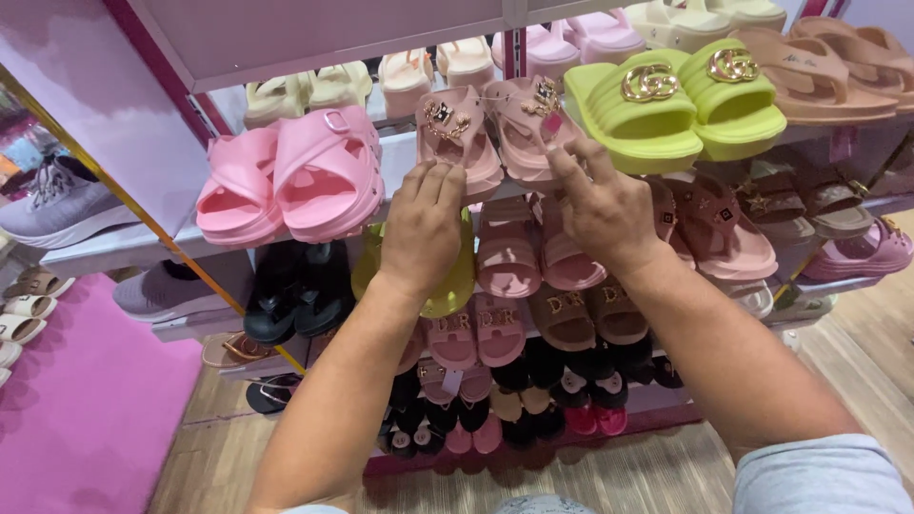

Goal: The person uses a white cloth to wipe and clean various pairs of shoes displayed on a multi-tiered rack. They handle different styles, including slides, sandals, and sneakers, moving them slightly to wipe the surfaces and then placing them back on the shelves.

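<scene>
Two dusty-pink sandals [500, 133] with gold charms are sitting side by side, toes tilting down, upper centre of the frame.

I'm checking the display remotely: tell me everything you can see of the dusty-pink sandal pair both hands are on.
The dusty-pink sandal pair stands side by side on a slanted shelf, toes pointing down toward the camera. They look like moulded foam or rubber, with chunky soles and gold chain ornaments on the straps. The left hand touches the left sandal's toe; the right hand fingers the right one.
</scene>
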